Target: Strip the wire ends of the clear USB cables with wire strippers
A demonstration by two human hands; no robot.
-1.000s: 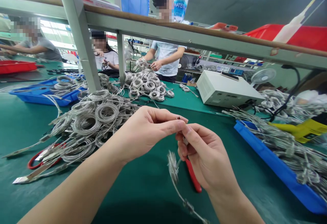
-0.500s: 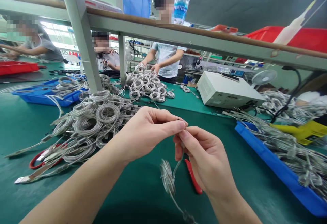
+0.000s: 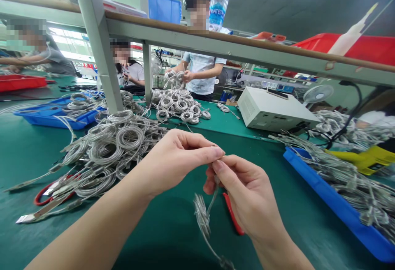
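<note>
A pale grey USB-type cable hangs in a bundled coil beneath my two hands, above the green table. My right hand is closed, pinching the cable near its upper end between thumb and forefinger. My left hand meets it fingertip to fingertip, closed on the same end; a tiny dark tip peeks out above the fingers. The rest of that end is hidden. Partly behind my right hand, a red-handled tool lies on the table.
Coiled cables are heaped at left, beside a blue tray. A long blue tray of cables and a yellow tool lie at right. Behind stands a white box-shaped device. A shelf beam crosses above; a co-worker handles coils.
My right hand has shifted slightly left and down, still pinching. My left hand stays nearly still. Across the table, the co-worker has lifted a bunch of coils off the pile.
</note>
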